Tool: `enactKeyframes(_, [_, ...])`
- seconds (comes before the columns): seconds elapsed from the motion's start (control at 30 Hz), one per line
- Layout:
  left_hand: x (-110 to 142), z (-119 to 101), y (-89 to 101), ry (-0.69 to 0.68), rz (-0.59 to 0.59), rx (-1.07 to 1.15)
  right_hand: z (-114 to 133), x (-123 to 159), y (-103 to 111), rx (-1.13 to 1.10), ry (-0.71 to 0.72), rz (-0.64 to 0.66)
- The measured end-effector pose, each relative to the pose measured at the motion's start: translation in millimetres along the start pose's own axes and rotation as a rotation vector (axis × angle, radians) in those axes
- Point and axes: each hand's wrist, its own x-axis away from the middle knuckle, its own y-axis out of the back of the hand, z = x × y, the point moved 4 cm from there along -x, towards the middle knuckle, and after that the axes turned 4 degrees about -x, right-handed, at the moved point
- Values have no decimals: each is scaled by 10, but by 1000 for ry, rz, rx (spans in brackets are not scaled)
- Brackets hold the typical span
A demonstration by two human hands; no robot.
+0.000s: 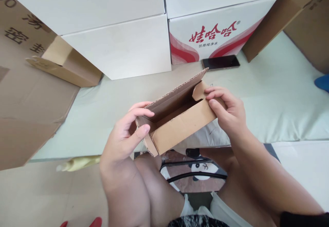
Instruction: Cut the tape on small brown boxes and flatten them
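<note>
A small brown cardboard box (183, 126) is held tilted between both hands over the front of the covered surface. Its lid stands raised at the back, and the inside shows no contents. My left hand (128, 131) grips the box's left end, thumb on the near side and fingers over the end flap. At the right end, my right hand (226, 108) pinches the corner by a bent side flap (199, 90), thumb against the front wall.
White cartons, one with red print (218, 35), stand at the back. A dark phone (221, 62) lies before them. Another small brown box (74, 66) sits at left beside a large cardboard carton (38, 93). A tall brown carton (269, 24) is at right, near a blue object (322, 83).
</note>
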Motion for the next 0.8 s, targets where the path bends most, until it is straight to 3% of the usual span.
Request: enactKeyframes(0.8, [7,-2,0,32,0,-5,-1,7,-4,9,-8,-4])
